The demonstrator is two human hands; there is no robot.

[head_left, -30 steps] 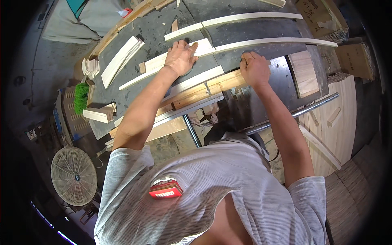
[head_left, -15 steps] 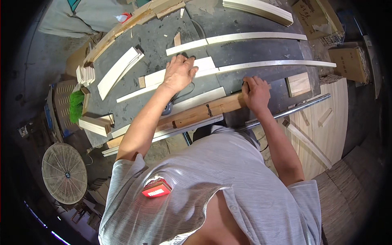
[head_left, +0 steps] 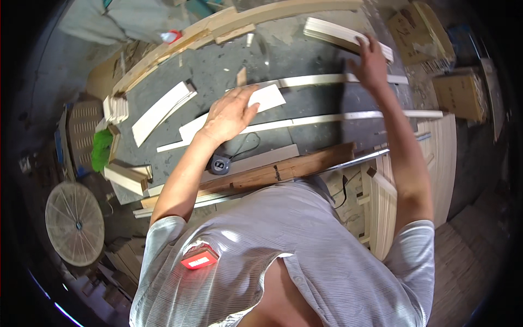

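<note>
My left hand [head_left: 229, 113] lies across a short, pale wooden board [head_left: 268, 98] on the dark worktable [head_left: 316, 101]. Its fingers reach over the board's far edge, with the thumb by the near edge. At the far right, my right hand [head_left: 371, 64] is stretched out with fingers apart, overlapping the near side of a stack of pale, curved wooden slats [head_left: 335, 34]; whether it touches them is unclear. Two long, thin strips cross the table: the far strip [head_left: 313, 81] runs beneath my right wrist, the near strip [head_left: 321, 118] under my right forearm.
A tape measure [head_left: 220, 164] sits by my left forearm, near a brown wooden beam [head_left: 305, 166] and metal tube [head_left: 362, 158] at the front edge. More curved slats [head_left: 163, 111] lie left. A curved wooden rail [head_left: 218, 24] borders the back. Cardboard boxes [head_left: 460, 95] stand right; a fan [head_left: 74, 223], lower left.
My right hand has left the brown beam and swung far out to the slat stack. The short board under my left hand has shifted toward the far strip. The view has tilted slightly.
</note>
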